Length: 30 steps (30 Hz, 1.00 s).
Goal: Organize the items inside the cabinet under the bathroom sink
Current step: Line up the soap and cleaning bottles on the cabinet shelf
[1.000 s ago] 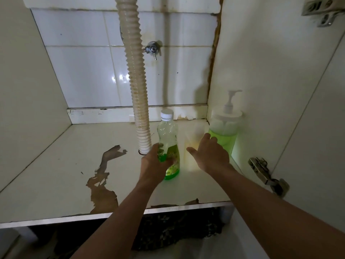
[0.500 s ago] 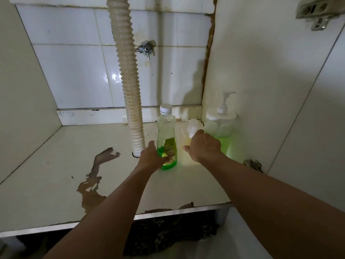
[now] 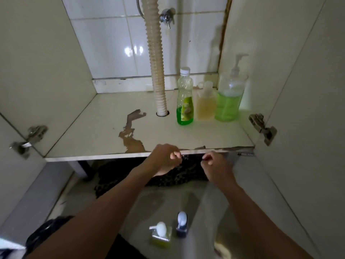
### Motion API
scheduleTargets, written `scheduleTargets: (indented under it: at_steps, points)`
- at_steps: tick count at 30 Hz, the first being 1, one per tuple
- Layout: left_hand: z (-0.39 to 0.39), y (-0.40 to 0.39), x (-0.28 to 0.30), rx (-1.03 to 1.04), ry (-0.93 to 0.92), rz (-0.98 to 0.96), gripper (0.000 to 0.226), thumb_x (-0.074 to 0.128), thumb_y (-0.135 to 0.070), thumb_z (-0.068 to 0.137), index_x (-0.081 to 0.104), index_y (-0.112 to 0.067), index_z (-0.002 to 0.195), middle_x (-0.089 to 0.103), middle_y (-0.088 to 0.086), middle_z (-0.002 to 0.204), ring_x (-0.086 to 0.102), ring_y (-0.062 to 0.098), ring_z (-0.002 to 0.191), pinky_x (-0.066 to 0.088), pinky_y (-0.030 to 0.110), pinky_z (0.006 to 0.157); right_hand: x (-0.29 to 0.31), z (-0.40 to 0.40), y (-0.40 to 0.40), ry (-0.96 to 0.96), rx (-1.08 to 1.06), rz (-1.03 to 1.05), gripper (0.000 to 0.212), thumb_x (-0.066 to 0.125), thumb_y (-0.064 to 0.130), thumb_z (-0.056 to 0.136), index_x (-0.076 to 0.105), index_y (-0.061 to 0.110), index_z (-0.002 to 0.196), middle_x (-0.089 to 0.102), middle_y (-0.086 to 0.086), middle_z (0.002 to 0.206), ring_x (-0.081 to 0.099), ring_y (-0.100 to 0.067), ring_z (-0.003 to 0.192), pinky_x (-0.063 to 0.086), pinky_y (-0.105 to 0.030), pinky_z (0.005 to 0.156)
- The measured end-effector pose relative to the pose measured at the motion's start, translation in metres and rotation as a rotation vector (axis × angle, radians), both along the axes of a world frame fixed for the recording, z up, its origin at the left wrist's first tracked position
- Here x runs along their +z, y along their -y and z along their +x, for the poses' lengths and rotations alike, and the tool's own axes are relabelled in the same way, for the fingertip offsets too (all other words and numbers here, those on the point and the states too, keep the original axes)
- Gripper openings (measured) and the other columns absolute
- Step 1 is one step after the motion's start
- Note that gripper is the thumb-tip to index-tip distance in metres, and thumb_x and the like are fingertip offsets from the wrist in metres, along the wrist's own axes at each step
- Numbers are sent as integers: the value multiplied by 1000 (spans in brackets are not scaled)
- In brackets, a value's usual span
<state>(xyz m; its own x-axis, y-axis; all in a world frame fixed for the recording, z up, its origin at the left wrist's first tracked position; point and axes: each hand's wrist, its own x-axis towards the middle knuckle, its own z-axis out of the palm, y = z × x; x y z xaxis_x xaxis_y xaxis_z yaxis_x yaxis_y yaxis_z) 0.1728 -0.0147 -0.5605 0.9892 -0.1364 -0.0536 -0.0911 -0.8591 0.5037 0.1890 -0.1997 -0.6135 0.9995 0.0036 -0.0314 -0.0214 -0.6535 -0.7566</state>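
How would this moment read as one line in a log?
shelf: three bottles upright, right rear | left hand, right hand: at front edge, fingers curled, empty | floor: two dispensers

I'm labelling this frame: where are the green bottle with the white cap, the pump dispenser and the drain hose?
green bottle (image 3: 184,111): head view, on its label.
pump dispenser (image 3: 228,105): head view, on its green-filled body.
drain hose (image 3: 156,58): head view, mid-length on its ribbed wall.

Glossy wall tiles (image 3: 104,43), ribbed plastic hose (image 3: 155,58)
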Motion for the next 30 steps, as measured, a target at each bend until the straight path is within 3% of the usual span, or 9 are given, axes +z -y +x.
scheduleTargets:
  at_steps: [3,6,8,10,13,16,21,25,30]
  points:
    - [-32,-18,-30,-174,-344,88,32,71,-22,81,66,-17,113,70,1,106,62,12,91,48,19,79,-38,-25,-2,-206,222,-98,28,59,8,79,64,15,107,66,-5,86,66,-25,91,48,-24,74]
    - [-62,-33,-73,-295,-563,261,66,76,-29,75,49,-23,135,54,-2,136,53,15,120,43,27,101,-70,-48,-6,-308,468,-268,57,56,3,78,52,19,132,59,-7,116,58,-21,111,40,-15,83]
    - [-82,-38,-100,-296,-562,333,79,78,-37,69,42,-27,139,47,-7,142,46,15,128,39,31,106,-80,-61,-9,-333,558,-301,65,54,4,79,44,26,139,47,-7,135,49,-22,123,37,-17,96]
    - [-96,-38,-119,-291,-495,330,68,79,-37,69,49,-28,130,54,-8,132,51,15,120,43,32,99,-85,-73,-10,-322,609,-317,57,54,9,79,49,25,134,48,-5,135,47,-22,125,36,-24,103]
    - [-106,-33,-131,-264,-397,319,43,76,-31,75,53,-26,111,64,-5,114,58,16,104,46,29,80,-92,-85,-14,-288,569,-348,43,53,22,71,53,28,114,54,4,123,52,-18,117,44,-33,96]
    - [-107,-32,-136,-215,-342,331,35,71,-27,76,52,-26,106,65,-2,109,61,19,97,44,29,71,-99,-90,-20,-230,496,-398,36,57,14,75,47,25,108,54,6,118,55,-19,111,48,-34,86]
    - [-109,-32,-139,-209,-314,336,35,70,-24,76,51,-24,106,66,2,108,62,23,95,47,32,72,-109,-98,-24,-149,513,-426,59,57,9,81,37,28,134,52,4,129,51,-19,118,46,-32,87]
    - [-110,-33,-137,-186,-313,313,37,72,-25,74,51,-24,104,64,4,106,61,25,93,43,28,67,-112,-101,-23,-153,461,-475,50,62,21,80,47,33,126,55,2,120,52,-20,114,46,-31,85]
    - [-111,-35,-133,-164,-330,263,41,76,-27,71,53,-27,105,63,3,107,60,22,92,45,29,69,-112,-103,-19,-208,423,-478,39,67,32,76,56,25,113,57,2,111,57,-19,106,44,-28,79]
